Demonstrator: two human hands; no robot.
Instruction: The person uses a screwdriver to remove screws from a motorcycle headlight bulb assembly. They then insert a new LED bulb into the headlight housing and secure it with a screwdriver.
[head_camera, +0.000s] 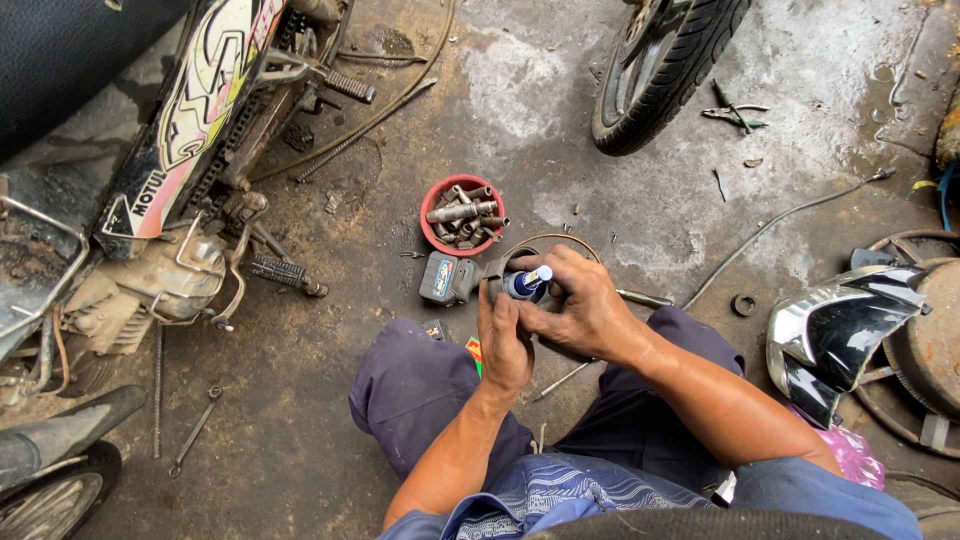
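Seen from above, squatting on a grimy concrete floor (600, 90). Left hand (505, 340) and right hand (580, 305) closed together around a small blue-and-white bottle (528, 283). Just beyond, a cordless power tool (450, 278) lying beside a red bowl (432, 205) of metal sockets. Motorcycle (190, 150) at left, tyre (665, 70) above.

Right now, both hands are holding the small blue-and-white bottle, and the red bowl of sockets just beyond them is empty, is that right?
Not quite: the head view shows the red bowl full of metal sockets. Both the left hand and right hand do hold the small blue-and-white bottle.
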